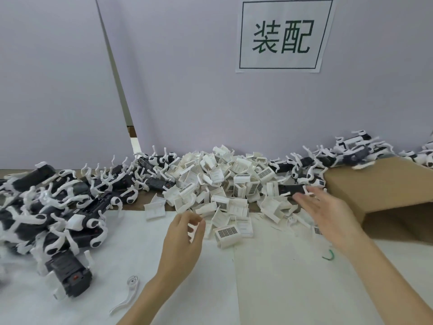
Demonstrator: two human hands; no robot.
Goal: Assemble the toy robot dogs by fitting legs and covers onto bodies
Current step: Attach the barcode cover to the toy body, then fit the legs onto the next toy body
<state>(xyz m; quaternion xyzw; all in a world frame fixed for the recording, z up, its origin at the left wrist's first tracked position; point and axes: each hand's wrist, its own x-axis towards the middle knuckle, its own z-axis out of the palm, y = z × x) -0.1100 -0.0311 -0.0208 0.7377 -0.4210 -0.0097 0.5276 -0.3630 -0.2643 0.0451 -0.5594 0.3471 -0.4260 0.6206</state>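
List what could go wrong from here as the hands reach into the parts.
1. The right hand, fingers spread, reaches over the heaped white covers; a sweep could scatter them off the white sheet.
2. A loose white leg lies by the left forearm, which could knock it away.

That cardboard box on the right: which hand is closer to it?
Right. The right hand reaches out beside the cardboard box; the left hand is farther off, at the cover pile.

Pale lilac partition panels (187,102) behind a white-covered table (269,289) — a paper sign (284,35) taped up
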